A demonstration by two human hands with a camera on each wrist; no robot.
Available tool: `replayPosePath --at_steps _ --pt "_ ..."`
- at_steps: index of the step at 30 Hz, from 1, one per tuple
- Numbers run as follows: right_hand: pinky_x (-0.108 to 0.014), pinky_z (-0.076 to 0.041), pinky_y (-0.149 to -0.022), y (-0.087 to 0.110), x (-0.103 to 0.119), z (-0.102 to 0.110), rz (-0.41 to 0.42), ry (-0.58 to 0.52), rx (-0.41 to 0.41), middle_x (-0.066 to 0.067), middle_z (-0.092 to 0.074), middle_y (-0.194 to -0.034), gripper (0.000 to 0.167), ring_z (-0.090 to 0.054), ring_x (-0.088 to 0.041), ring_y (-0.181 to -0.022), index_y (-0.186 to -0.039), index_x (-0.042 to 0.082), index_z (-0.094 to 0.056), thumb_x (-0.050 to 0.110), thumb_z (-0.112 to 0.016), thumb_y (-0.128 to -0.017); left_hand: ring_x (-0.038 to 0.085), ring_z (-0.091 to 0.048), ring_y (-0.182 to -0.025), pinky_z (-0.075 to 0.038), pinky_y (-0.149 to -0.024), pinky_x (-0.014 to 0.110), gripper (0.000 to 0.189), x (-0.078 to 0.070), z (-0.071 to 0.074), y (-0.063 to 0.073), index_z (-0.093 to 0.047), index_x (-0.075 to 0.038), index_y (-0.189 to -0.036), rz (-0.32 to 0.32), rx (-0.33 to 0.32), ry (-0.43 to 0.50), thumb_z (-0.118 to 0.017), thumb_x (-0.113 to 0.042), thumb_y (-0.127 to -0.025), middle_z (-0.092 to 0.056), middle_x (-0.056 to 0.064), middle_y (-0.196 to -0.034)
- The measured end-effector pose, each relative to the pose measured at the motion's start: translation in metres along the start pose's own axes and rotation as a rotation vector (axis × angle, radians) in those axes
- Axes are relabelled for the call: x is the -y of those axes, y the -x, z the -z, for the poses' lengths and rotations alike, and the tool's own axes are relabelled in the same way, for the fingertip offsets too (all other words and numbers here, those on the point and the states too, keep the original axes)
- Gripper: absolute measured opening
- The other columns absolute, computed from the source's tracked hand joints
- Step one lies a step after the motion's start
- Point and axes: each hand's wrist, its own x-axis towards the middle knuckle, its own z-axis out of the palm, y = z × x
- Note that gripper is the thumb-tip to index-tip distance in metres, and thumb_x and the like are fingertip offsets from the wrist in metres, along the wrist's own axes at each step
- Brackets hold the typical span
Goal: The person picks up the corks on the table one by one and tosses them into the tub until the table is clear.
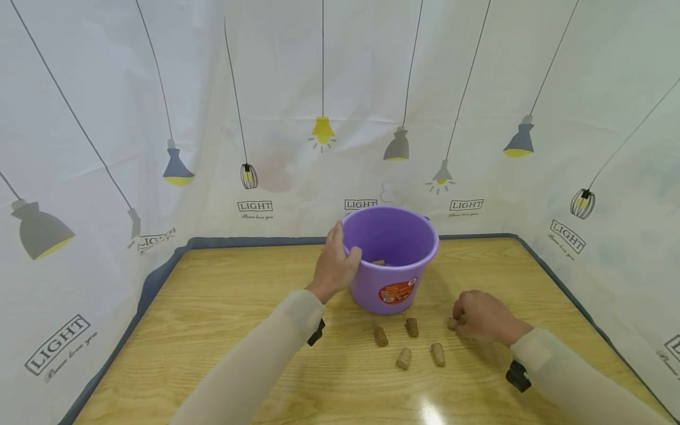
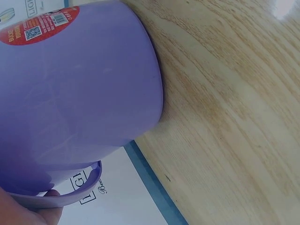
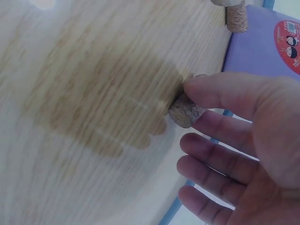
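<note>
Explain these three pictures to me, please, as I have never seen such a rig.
No robot here: these are a person's bare hands. The wide picture comes from a camera worn on the head; the two closer ones, from cameras on the left and right wrists. The left hand grips a purple bucket near its rim, and the right hand pinches a cork stopper. Four more corks rest on the wood-grain table before the bucket, and a small piece, partly hidden, shows inside it.

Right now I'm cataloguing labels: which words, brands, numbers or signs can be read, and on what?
"LIGHT": on the white sheet, several times.
"love you": same sheet, in script below; the word before it is unclear.
Red sticker on the bucket: print too small and blurred.
</note>
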Motion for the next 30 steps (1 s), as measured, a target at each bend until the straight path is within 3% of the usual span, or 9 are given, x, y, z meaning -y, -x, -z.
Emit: replayPosePath --at_steps 14,19,24,30 --pt "-0.027 -0.041 -0.053 0.0 0.003 0.003 -0.041 -0.049 -0.002 0.012 -0.059 -0.062 0.022 -0.047 -0.008 -0.058 -0.064 0.018 -0.071 0.014 -0.078 -0.085 0.037 -0.039 -0.145 -0.034 -0.118 0.051 0.082 -0.002 0.0 0.0 -0.012 -0.002 -0.164 -0.003 0.003 -0.002 -0.043 -0.032 -0.094 -0.022 0.017 -0.168" --pt "-0.034 -0.052 -0.063 -0.001 0.003 0.007 -0.022 -0.036 -0.037 0.01 -0.068 -0.073 0.015 -0.059 -0.01 -0.07 -0.07 0.018 -0.075 0.017 -0.08 -0.085 0.036 -0.039 -0.145 -0.033 -0.119 0.05 0.081 -0.001 0.0 0.0 -0.011 -0.003 -0.164 0.004 -0.001 -0.011 -0.042 -0.033 -0.095 -0.022 0.016 -0.168" --pt "-0.044 -0.059 -0.074 -0.001 0.004 0.013 -0.039 -0.051 -0.047 0.0 -0.075 -0.087 0.007 -0.069 -0.023 -0.085 -0.081 0.012 -0.08 0.019 -0.082 -0.085 0.036 -0.038 -0.146 -0.033 -0.119 0.051 0.081 -0.001 0.0 0.0 -0.011 -0.003 -0.164 0.01 0.004 -0.002 -0.042 -0.033 -0.096 -0.022 0.016 -0.168" --pt "-0.043 -0.059 -0.073 -0.001 0.005 0.021 -0.038 -0.07 -0.102 -0.002 -0.076 -0.09 0.009 -0.07 -0.024 -0.085 -0.087 0.009 -0.081 0.017 -0.08 -0.084 0.036 -0.038 -0.146 -0.033 -0.119 0.05 0.081 -0.002 0.001 0.001 -0.01 -0.003 -0.164 0.012 0.01 -0.001 -0.042 -0.033 -0.096 -0.022 0.016 -0.168"
